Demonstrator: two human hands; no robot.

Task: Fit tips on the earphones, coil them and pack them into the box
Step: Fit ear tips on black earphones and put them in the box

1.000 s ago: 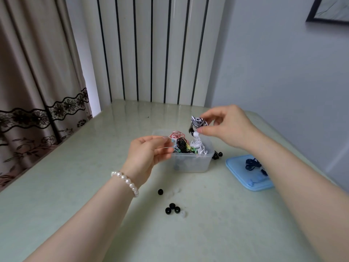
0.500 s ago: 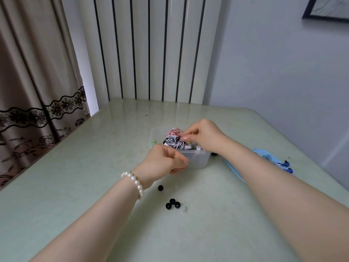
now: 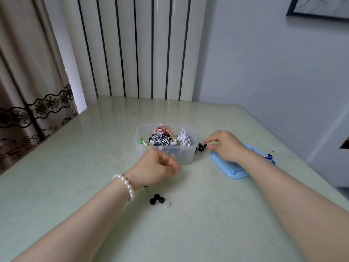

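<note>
A clear plastic box point(image 3: 187, 154) stands mid-table and holds several coiled earphones: a zebra-striped coil point(image 3: 160, 139), a red one point(image 3: 162, 128) and a white one point(image 3: 183, 138). My left hand point(image 3: 154, 167) hovers in front of the box with fingers loosely curled, holding nothing I can see. My right hand point(image 3: 224, 146) is to the right of the box, its fingertips beside a few black ear tips point(image 3: 200, 147). More loose tips point(image 3: 157, 199), three black and one clear, lie on the table nearer to me.
A blue lid point(image 3: 233, 170) lies right of the box, partly under my right wrist, with dark blue earphones point(image 3: 269, 157) at its far edge. A curtain hangs at the left. The table point(image 3: 75, 167) meets the wall at the back.
My right hand set the zebra-striped coil into the box, let go and moved right toward the black tips. My left hand drew back from the box's front edge.
</note>
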